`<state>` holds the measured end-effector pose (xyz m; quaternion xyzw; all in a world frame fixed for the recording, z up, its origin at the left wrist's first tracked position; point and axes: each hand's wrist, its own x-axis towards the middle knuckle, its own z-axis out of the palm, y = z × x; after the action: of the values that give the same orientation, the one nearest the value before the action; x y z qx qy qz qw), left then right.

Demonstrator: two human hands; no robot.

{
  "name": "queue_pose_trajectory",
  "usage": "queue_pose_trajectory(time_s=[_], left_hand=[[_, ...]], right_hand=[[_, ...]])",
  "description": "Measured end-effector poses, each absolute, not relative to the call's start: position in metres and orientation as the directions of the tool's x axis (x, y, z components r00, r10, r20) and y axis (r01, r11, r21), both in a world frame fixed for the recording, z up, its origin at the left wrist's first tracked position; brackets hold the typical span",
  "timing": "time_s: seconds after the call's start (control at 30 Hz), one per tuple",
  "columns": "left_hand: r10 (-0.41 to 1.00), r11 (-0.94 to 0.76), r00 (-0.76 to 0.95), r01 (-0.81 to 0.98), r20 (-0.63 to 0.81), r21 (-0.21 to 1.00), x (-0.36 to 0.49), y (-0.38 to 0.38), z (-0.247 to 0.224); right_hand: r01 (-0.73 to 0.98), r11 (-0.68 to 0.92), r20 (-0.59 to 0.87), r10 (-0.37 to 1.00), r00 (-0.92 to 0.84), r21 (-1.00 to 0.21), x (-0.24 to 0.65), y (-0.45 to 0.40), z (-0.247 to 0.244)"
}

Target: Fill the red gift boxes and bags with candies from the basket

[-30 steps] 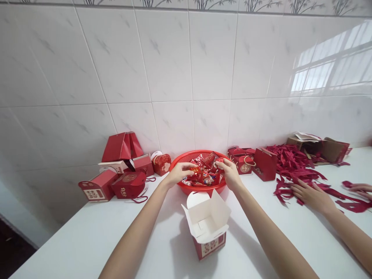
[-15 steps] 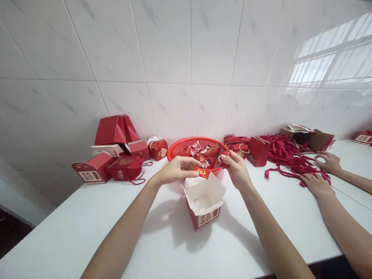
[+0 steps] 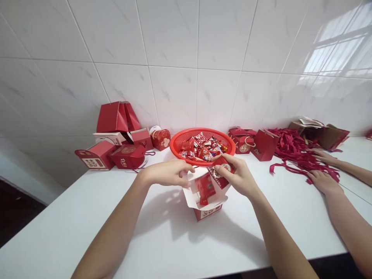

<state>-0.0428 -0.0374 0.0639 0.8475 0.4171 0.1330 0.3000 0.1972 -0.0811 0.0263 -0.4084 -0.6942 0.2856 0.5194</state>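
Observation:
A small red gift box (image 3: 207, 214) with raised white flaps stands on the table in front of me. A red wrapped candy (image 3: 205, 189), blurred by motion, is in its open mouth. My left hand (image 3: 167, 173) is at the box's left flap with its fingers apart, holding nothing; I cannot tell whether it touches the flap. Between the thumb and fingers of my right hand (image 3: 238, 176), a dark red candy packet (image 3: 221, 170) with white lettering is held over the back right of the box. Just behind both hands is a red plastic basket (image 3: 173, 145) of wrapped candies.
Several red gift boxes (image 3: 128, 157) are grouped at the left by the tiled wall. More boxes (image 3: 265, 145) stand right of the basket. Another person's hands (image 3: 325, 182) rest at a heap of dark red ribbons (image 3: 290, 145), beside an opened cardboard box (image 3: 331, 136).
The candy from my left hand is now in the box opening, and that hand's fingers have parted. My right hand has come from the basket's edge to over the box with a packet.

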Motion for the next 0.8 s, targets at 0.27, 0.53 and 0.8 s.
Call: queue_pose_trajectory(time_s=[0.27,0.53,0.8], left_hand=[[0.73,-0.459,0.667,0.64,-0.149,0.617,-0.042,-0.037,0.061],[0.668,-0.547,0.696,0.699,-0.263,0.461,-0.039,-0.042,0.071],[0.674,-0.548,0.669,0.738,-0.314,0.394,-0.039,-0.045,0.073]], right_hand=[[0.386,0.566,0.537,0.822,-0.19,-0.729,0.186,-0.084,0.02],[0.472,0.618,0.572,0.779,-0.258,-0.629,0.182,-0.085,0.018],[0.562,0.643,0.511,0.761,-0.399,-0.52,0.183,-0.089,0.02]])
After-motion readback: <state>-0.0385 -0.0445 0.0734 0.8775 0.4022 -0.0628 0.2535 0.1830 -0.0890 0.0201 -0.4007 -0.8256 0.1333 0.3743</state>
